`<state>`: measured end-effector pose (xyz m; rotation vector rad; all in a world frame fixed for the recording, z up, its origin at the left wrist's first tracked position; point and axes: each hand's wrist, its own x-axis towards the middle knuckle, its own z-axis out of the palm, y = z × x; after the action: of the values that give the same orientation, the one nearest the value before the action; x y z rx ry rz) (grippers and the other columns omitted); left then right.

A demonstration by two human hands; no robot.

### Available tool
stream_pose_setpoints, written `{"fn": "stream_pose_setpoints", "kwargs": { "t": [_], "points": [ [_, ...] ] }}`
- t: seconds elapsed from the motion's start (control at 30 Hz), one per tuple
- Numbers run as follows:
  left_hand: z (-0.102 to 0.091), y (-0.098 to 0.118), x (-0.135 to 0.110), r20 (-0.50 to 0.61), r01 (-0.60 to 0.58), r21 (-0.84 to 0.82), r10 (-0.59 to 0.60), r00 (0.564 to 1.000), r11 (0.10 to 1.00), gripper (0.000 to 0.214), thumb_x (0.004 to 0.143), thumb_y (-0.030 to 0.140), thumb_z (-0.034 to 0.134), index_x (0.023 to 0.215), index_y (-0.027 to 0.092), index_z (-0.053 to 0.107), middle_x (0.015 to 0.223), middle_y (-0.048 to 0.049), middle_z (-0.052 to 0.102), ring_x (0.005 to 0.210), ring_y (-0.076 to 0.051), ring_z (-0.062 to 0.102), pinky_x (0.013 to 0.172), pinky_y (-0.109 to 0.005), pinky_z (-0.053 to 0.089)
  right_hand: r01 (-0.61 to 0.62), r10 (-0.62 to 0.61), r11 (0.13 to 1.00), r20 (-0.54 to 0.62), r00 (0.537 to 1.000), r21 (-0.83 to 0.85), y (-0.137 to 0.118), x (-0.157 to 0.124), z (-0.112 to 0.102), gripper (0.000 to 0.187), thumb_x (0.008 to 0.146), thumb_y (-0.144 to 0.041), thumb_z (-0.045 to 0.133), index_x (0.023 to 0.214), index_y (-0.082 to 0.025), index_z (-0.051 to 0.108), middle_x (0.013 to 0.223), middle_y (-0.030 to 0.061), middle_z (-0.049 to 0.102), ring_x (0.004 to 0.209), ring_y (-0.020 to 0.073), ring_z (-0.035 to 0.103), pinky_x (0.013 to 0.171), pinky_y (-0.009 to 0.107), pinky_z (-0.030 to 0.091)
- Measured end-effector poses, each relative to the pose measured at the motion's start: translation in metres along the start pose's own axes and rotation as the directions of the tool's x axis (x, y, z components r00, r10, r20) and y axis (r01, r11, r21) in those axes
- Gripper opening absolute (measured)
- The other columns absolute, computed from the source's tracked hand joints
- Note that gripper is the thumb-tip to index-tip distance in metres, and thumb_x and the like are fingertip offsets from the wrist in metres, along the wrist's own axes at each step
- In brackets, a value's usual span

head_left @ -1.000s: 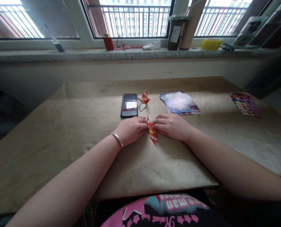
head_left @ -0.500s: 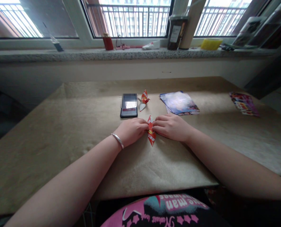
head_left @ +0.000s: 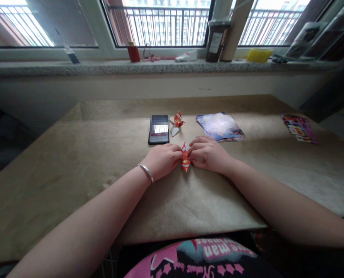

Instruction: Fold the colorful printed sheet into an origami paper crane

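A small folded piece of red printed paper (head_left: 185, 157) stands on edge on the tan table (head_left: 73, 162), pinched from both sides. My left hand (head_left: 163, 160), with a silver bangle on the wrist, grips its left side with curled fingers. My right hand (head_left: 209, 154) grips its right side, fingers closed. Behind them lies a finished red folded paper figure (head_left: 177, 121) beside a dark phone (head_left: 159, 129) with a lit screen.
A stack of blue-purple printed sheets (head_left: 220, 126) lies behind my right hand. A red-pink printed sheet (head_left: 300, 127) lies at the far right. The stone windowsill (head_left: 102, 67) carries a red cup (head_left: 133, 52), a dark jar (head_left: 216, 40) and a yellow object (head_left: 259, 54).
The red paper piece has grown shorter between my hands: its lower tip, which stuck out toward me, is folded in. Both hands have closed in a little tighter.
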<state>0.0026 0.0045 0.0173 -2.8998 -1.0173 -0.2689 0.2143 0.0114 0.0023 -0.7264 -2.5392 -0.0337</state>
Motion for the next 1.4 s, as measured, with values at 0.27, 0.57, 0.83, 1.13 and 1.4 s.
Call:
{"fn": "stream_pose_setpoints", "kwargs": {
  "t": [0.27, 0.57, 0.83, 1.13, 1.4],
  "points": [
    [-0.003, 0.002, 0.001, -0.011, 0.006, 0.001, -0.006, 1.0, 1.0, 0.018, 0.081, 0.029, 0.054, 0.09, 0.02, 0.067, 0.098, -0.0026, 0.066, 0.089, -0.019, 0.061, 0.077, -0.03, 0.05, -0.175, 0.184, 0.947, -0.007, 0.983, 0.269, 0.005, 0.0, 0.009, 0.01, 0.071, -0.015, 0.062, 0.071, -0.022, 0.069, 0.079, 0.001, 0.072, 0.083, 0.0172, 0.063, 0.088, 0.036, 0.037],
    [0.011, -0.003, 0.007, -0.132, -0.049, 0.019, 0.051, 0.99, 0.999, 0.017, 0.084, 0.026, 0.052, 0.077, 0.016, 0.064, 0.08, -0.005, 0.065, 0.089, -0.018, 0.059, 0.078, -0.028, 0.048, -0.225, 0.227, 0.959, 0.007, 0.974, 0.173, -0.002, 0.002, 0.008, 0.005, 0.07, -0.017, 0.061, 0.069, -0.02, 0.064, 0.08, 0.0032, 0.07, 0.083, 0.0191, 0.06, 0.081, 0.034, 0.041],
    [0.014, -0.001, 0.009, -0.138, -0.045, 0.117, 0.061, 0.989, 0.992, 0.018, 0.085, 0.026, 0.049, 0.078, 0.014, 0.062, 0.081, -0.0065, 0.065, 0.08, -0.018, 0.06, 0.083, -0.033, 0.047, -0.199, 0.203, 0.976, 0.039, 0.978, -0.092, -0.009, 0.003, 0.005, 0.008, 0.075, -0.025, 0.06, 0.073, -0.019, 0.063, 0.086, 0.006, 0.069, 0.092, 0.023, 0.057, 0.084, 0.036, 0.04],
    [0.021, -0.001, 0.01, -0.179, -0.036, 0.097, 0.053, 0.982, 0.995, 0.018, 0.085, 0.023, 0.048, 0.085, 0.014, 0.063, 0.097, -0.0068, 0.064, 0.093, -0.018, 0.059, 0.105, -0.04, 0.033, -0.251, 0.249, 0.967, 0.048, 0.967, 0.035, -0.003, 0.003, 0.011, 0.006, 0.072, -0.02, 0.061, 0.074, -0.019, 0.066, 0.089, 0.005, 0.068, 0.087, 0.0205, 0.057, 0.081, 0.034, 0.042],
    [0.02, -0.006, 0.01, -0.103, 0.012, -0.13, -0.025, 0.994, 0.991, 0.012, 0.084, 0.023, 0.053, 0.087, 0.016, 0.062, 0.099, -0.0068, 0.065, 0.1, -0.019, 0.058, 0.094, -0.036, 0.041, -0.272, 0.258, 0.94, 0.092, 0.962, 0.207, 0.004, 0.0, 0.012, 0.009, 0.076, -0.019, 0.058, 0.079, -0.019, 0.066, 0.093, 0.0063, 0.067, 0.091, 0.0198, 0.057, 0.086, 0.034, 0.042]
  ]
}}
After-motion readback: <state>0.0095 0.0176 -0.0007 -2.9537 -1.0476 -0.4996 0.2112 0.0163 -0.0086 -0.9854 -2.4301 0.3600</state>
